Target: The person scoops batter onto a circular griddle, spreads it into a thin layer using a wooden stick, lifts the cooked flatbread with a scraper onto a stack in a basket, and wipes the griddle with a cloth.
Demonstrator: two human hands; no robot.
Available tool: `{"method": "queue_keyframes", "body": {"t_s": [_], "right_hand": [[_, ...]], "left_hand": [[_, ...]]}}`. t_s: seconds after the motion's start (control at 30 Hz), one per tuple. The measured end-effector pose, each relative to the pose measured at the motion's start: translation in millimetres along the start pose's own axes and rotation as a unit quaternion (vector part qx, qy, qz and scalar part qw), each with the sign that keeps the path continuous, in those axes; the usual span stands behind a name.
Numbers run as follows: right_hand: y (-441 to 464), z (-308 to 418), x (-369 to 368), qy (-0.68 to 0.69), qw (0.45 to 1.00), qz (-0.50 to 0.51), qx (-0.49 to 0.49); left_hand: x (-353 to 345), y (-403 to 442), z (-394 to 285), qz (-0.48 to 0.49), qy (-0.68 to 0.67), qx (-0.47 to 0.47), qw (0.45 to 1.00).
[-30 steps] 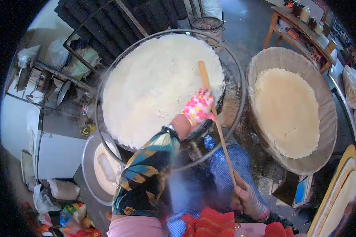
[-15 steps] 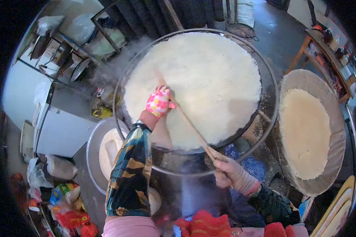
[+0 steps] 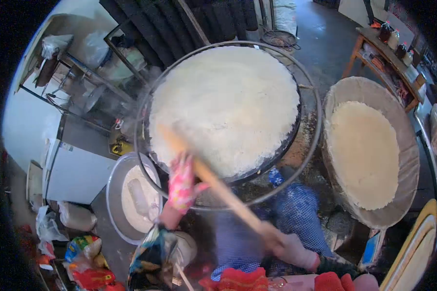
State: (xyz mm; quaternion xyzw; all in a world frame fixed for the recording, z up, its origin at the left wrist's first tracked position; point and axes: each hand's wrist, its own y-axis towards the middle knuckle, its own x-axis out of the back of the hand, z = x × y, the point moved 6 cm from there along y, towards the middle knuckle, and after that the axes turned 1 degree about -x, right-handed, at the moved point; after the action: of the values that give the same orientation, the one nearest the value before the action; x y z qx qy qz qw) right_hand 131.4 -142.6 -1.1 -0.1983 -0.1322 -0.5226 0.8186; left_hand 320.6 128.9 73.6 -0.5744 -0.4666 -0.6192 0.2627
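Note:
A large round sheet of pale batter (image 3: pixel 223 106) covers a dark griddle (image 3: pixel 298 104), with steam at its left. My right hand (image 3: pixel 294 250), in a light glove, is closed round the handle of a long flat wooden spatula (image 3: pixel 223 194). The spatula slants up and left, its blurred blade over the sheet's left edge. My left hand (image 3: pixel 182 186), in a pink flowered glove, is beside the blade with straight fingers and the thumb apart. Its fingertips reach the spatula's edge; motion blur hides whether they touch.
A metal ring (image 3: pixel 317 140) surrounds the griddle. At left stands a metal basin (image 3: pixel 114 201) of whitish flour or batter with a scoop-like object (image 3: pixel 140 196). At right is a cloth-lined oval basket (image 3: pixel 408 160) holding a flat pale sheet (image 3: pixel 366 155). Bottles stand on a wooden table (image 3: pixel 374 41).
The spatula has turned from edge-on to showing its broad face. My left hand has moved down and left, its fingers loosening from the spatula. My right hand has moved slightly lower.

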Motion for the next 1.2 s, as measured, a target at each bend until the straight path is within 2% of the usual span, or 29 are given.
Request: {"method": "queue_keyframes", "body": {"t_s": [0.03,0.07,0.1,0.13,0.17,0.23,0.27,0.3,0.37,0.43,0.47,0.53,0.57,0.63,0.67,0.73,0.8,0.87,0.93,1.0,1.07,1.13,1.2], "right_hand": [[-19.5,-4.6,13.5,-0.006,1.0,0.002,-0.005],[-39.8,-13.3,31.2,0.028,0.995,-0.088,-0.034],[-54.2,-18.4,47.7,0.061,0.98,-0.18,-0.061],[-57.2,-13.9,54.4,0.056,0.98,-0.183,-0.062],[-59.8,-19.1,61.9,0.184,0.95,-0.221,-0.123],[-45.1,-22.3,72.3,0.294,0.919,-0.191,-0.181],[-38.7,-23.4,77.2,0.345,0.896,-0.18,-0.212],[-24.6,-15.4,76.7,0.437,0.863,-0.141,-0.212],[0.0,-9.0,80.6,0.533,0.814,-0.102,-0.207],[14.7,2.3,74.6,0.648,0.739,0.013,-0.185],[24.6,4.2,74.0,0.648,0.738,0.019,-0.185],[40.0,9.3,64.0,0.652,0.718,0.067,-0.235],[48.1,20.5,62.6,0.649,0.721,0.086,-0.226],[64.3,33.3,52.9,0.656,0.709,0.125,-0.228],[70.8,41.3,46.2,0.665,0.694,0.159,-0.225],[80.2,52.8,34.2,0.65,0.703,0.186,-0.222],[88.2,69.4,20.1,0.633,0.71,0.215,-0.22],[91.3,82.1,6.9,0.537,0.781,0.237,-0.214],[94.8,63.3,-18.4,0.526,0.788,0.252,-0.197],[100.9,49.5,-37.8,0.357,0.911,0.203,-0.044],[94.7,40.3,-51.7,0.158,0.977,0.081,0.121],[63.2,51.2,-44.9,0.038,0.982,0.183,-0.003],[26.5,47.0,-26.8,0.062,0.986,0.155,-0.011]], "left_hand": [[-5.7,34.2,-33.6,-0.033,-0.049,-0.059,0.997],[-11.7,70.1,-70.5,-0.057,-0.052,-0.122,0.99],[-17.3,110.6,-105.5,-0.06,-0.134,-0.178,0.973],[-37.3,139.4,-133.5,-0.114,-0.168,-0.254,0.946],[-58.7,167.9,-158.0,-0.121,-0.199,-0.302,0.924],[-123.1,213.0,-198.1,0.086,-0.029,-0.296,0.951],[-128.8,225.4,-187.3,0.084,-0.03,-0.29,0.953],[-136.1,233.5,-173.5,0.114,-0.012,-0.269,0.956],[-136.4,238.0,-144.4,0.149,0.012,-0.253,0.956],[-104.6,224.1,-99.0,0.114,-0.018,-0.205,0.972],[-102.1,215.5,-79.9,0.115,-0.016,-0.201,0.973],[-91.4,198.3,-39.3,0.034,-0.019,-0.14,0.989],[-80.3,191.0,-26.3,0.033,-0.02,-0.133,0.99],[-72.1,174.0,5.8,0.17,0.004,-0.058,0.984],[-69.8,162.0,21.1,0.168,0.004,-0.055,0.984],[-59.2,132.4,53.1,0.04,0.026,-0.055,0.997],[-44.8,104.6,75.7,0.057,0.033,-0.026,0.997],[-32.5,70.4,94.0,0.075,0.04,0.0,0.996],[-18.6,32.5,110.4,-0.01,-0.019,-0.01,1.0],[-14.6,-7.5,124.9,0.032,-0.005,0.035,0.999],[-6.2,-57.0,119.0,0.005,0.015,0.059,0.998],[-17.5,-116.6,107.9,-0.05,0.045,0.019,0.998],[0.3,-114.1,61.9,-0.03,0.061,0.076,0.995]]}}
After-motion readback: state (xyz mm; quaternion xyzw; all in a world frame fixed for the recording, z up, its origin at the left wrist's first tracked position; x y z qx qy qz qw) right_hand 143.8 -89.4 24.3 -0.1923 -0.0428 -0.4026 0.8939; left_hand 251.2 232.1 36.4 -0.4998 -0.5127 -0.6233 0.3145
